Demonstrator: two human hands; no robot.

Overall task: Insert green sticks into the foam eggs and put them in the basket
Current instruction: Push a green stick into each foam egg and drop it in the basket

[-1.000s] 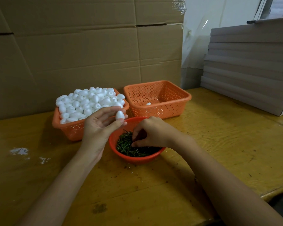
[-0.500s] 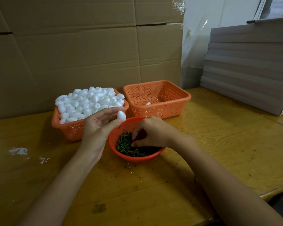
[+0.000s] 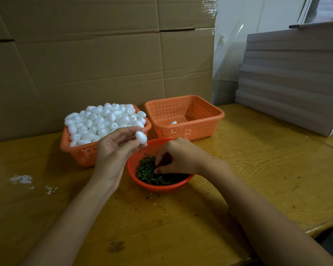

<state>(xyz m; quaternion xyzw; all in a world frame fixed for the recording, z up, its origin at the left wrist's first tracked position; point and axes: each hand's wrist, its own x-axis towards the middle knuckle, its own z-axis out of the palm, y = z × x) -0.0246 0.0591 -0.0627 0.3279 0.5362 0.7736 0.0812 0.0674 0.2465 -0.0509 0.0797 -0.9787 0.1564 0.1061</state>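
**Desk:** What are your hands doing at the table?

**Operator:** My left hand is pinching one foam egg between thumb and fingertips, palm turned towards me. It is holding the egg in the air just above the far left rim of the red bowl. My right hand is reaching into that bowl, with its fingers curling down into the green sticks.

**Desk:** Is the right hand gripping a stick?

**Operator:** I cannot tell. The fingertips are touching the pile, but the hand is hiding whatever is between them.

**Desk:** Where is everything sitting?

**Operator:** The bowl is sitting near the middle of the table. Behind it, along the far edge, two orange baskets are standing side by side. The full basket on the left is brimming with white eggs. The second basket on the right is showing one lone egg on its floor, and I am seeing no stick on that one from this angle.

**Desk:** Anything else in view?

**Operator:** A cardboard wall is rising behind the far edge. A stack of grey boards is lying at the far right corner. White flecks are dotting the wood near the left edge.
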